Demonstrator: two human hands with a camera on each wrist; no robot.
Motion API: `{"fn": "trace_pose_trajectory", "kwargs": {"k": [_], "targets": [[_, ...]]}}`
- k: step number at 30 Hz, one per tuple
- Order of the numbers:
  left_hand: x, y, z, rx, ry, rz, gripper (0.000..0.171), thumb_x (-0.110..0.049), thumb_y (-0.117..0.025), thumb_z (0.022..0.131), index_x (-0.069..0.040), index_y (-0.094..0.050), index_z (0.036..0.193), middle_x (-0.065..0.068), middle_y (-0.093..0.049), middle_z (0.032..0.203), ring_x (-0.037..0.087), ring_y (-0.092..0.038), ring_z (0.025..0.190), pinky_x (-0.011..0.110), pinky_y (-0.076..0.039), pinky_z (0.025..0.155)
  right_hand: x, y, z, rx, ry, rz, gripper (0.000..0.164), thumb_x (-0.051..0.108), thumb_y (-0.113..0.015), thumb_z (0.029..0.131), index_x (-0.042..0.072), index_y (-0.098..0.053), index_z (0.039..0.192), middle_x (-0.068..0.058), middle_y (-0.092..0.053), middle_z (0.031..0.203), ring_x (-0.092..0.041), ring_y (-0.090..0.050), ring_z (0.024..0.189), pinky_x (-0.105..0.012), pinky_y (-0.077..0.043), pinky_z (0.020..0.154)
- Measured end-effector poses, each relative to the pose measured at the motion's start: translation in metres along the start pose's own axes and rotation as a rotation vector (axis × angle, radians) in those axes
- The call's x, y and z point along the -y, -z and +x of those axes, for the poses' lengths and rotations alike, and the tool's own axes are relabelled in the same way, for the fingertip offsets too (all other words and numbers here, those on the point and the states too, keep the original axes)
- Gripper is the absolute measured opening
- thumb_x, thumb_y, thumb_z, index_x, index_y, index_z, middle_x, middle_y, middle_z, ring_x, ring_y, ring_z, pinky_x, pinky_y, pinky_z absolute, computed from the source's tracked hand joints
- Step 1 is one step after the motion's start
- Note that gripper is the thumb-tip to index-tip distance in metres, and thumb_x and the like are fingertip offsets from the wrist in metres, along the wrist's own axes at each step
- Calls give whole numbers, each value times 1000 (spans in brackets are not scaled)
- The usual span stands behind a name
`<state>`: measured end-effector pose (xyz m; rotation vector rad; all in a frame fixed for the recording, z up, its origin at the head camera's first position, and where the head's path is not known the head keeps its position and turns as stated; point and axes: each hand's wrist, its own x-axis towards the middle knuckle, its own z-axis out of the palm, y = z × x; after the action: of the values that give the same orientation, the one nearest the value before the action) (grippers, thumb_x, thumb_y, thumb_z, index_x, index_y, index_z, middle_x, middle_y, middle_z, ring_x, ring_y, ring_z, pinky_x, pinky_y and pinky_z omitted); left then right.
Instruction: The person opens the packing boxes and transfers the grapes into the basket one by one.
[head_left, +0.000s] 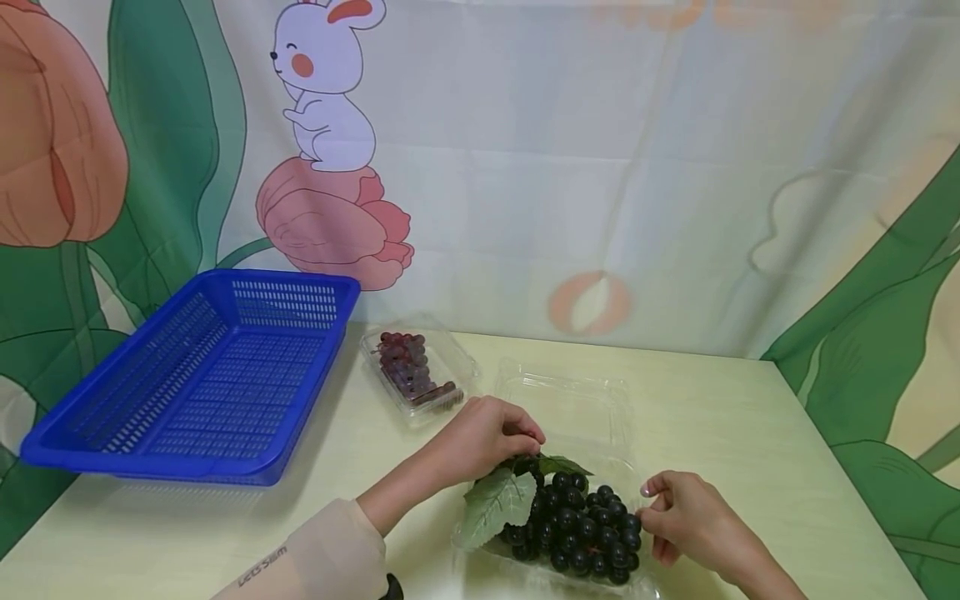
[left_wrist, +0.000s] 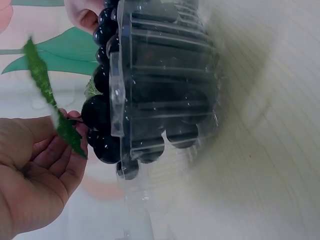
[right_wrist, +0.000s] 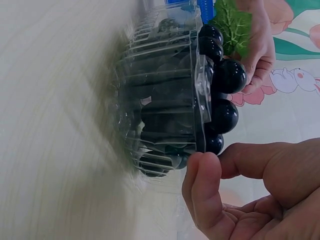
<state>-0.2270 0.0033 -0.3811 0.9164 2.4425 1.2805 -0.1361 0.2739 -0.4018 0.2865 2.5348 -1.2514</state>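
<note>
A bunch of black grapes (head_left: pixel 581 525) with green leaves (head_left: pixel 498 504) lies in a clear plastic clamshell box (left_wrist: pixel 172 107), bulging above its rim. My left hand (head_left: pixel 487 437) pinches the stem at the bunch's leafy left end; the left wrist view shows the fingertips beside the stem and a leaf (left_wrist: pixel 50 95). At the opposite end, my right hand (head_left: pixel 693 525) holds the box's rim between thumb and finger, close to the grapes (right_wrist: pixel 225 116). The box's lid (head_left: pixel 562 408) lies folded back behind it.
Farther back, a second clear box (head_left: pixel 457 358) contains dark red grapes (head_left: pixel 408 367). A blue plastic basket (head_left: pixel 225 392) stands at the left of the pale table (head_left: pixel 750 433). A printed cloth (head_left: pixel 510 167) hangs along the table's back edge.
</note>
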Motion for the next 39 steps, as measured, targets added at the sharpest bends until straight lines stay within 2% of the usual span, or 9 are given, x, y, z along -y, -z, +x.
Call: {"fn": "trace_pose_trajectory", "kwargs": {"k": [12,20,29,39], "targets": [[-7,-1,-1,-6,62,-121,8,-9,-75,95,-8,-81,99,1,-77,89,7,-70,78,28,-57,69,-1,1,0,-2,-9,7,16,-7,-66,92,-7,-59,106,-13,-63,73,-21,-61,49,-35,-57,50],[-15,-1,-4,-21,50,-145,9,-10,-75,95,-10,-82,100,-1,-78,88,7,-71,78,30,-58,69,-1,0,0,0,-21,10,15,-6,-66,93,-7,-59,106,-13,-63,72,-21,-60,49,-35,-56,50],[-31,1,-8,-29,21,-153,8,-12,-75,95,-13,-82,99,-6,-77,87,6,-70,78,23,-56,69,-2,0,0,4,-10,4,14,-7,-65,94,-7,-59,107,-13,-62,71,-22,-60,50,-35,-57,50],[-49,9,-10,-23,14,-197,9,-12,-74,96,-13,-82,101,-5,-76,87,9,-70,80,28,-58,73,-2,0,0,-11,-12,-23,17,-8,-62,91,-7,-61,108,-12,-63,72,-21,-60,49,-35,-56,49]]}}
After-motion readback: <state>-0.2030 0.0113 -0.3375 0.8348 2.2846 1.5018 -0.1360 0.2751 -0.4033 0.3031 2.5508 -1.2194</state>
